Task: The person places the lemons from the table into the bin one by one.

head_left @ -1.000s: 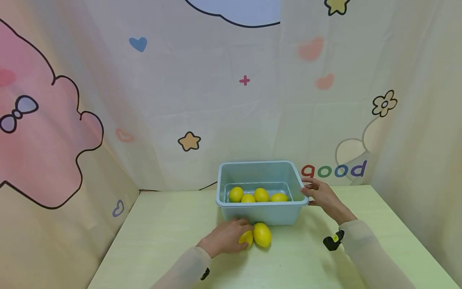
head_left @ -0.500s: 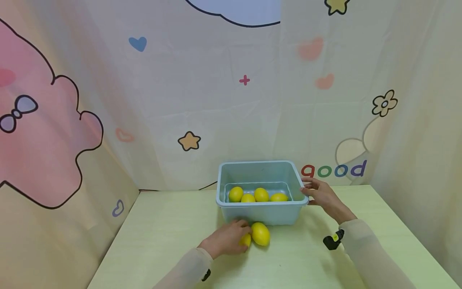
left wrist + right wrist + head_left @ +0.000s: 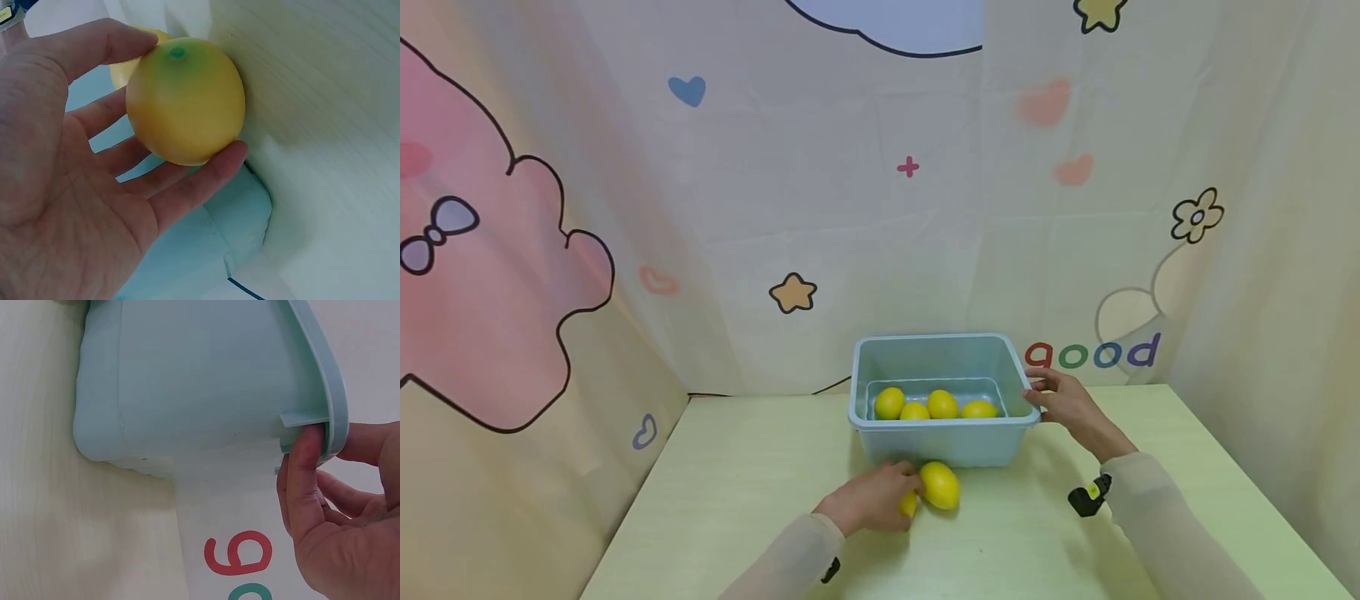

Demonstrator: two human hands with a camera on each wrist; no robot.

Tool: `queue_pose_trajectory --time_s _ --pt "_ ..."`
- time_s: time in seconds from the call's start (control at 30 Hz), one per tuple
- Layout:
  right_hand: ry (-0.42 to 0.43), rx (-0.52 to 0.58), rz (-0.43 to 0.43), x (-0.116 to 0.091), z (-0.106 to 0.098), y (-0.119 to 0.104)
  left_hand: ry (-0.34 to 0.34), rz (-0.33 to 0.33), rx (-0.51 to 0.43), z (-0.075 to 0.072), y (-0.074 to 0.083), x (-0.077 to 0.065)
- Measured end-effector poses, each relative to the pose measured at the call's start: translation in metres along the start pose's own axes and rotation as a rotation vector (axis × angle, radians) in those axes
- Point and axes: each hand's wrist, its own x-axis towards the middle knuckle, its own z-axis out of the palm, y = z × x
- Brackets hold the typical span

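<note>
My left hand (image 3: 877, 498) holds a yellow lemon (image 3: 187, 103) in front of the bin, its thumb and fingers around the fruit. Much of that lemon is hidden by the hand in the head view. Just to its right a second lemon (image 3: 940, 486) lies on the table. Behind them stands a light blue plastic bin (image 3: 940, 442) with several lemons (image 3: 942, 404) inside. At the bin's right end my right hand (image 3: 1070, 408) grips the rim; the right wrist view shows fingers (image 3: 306, 469) tucked under the rim's outer edge.
The pale wooden table (image 3: 745, 475) runs back to a printed curtain (image 3: 737, 208) close behind the bin. Curtain also hangs along the left and right sides.
My left hand has shifted slightly down with its lemon, its fingers covering more of it. The lemon beside it has moved a little left. The right hand keeps its place on the rim.
</note>
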Motion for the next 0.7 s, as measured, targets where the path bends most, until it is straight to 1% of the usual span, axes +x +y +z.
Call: queue_pose_trajectory --time_s 0.23,0.5,0.7 --pt "-0.005 0.002 -0.002 0.000 0.001 0.000 -0.028 -0.037 -0.029 0.003 0.000 0.000" --pt "-0.009 0.005 -0.007 0.000 -0.002 0.001 -0.105 -0.098 -0.007 0.011 -0.004 0.003" --pt "-0.013 0.014 -0.010 -0.002 -0.001 -0.001 -0.104 -0.108 -0.006 0.011 -0.003 0.000"
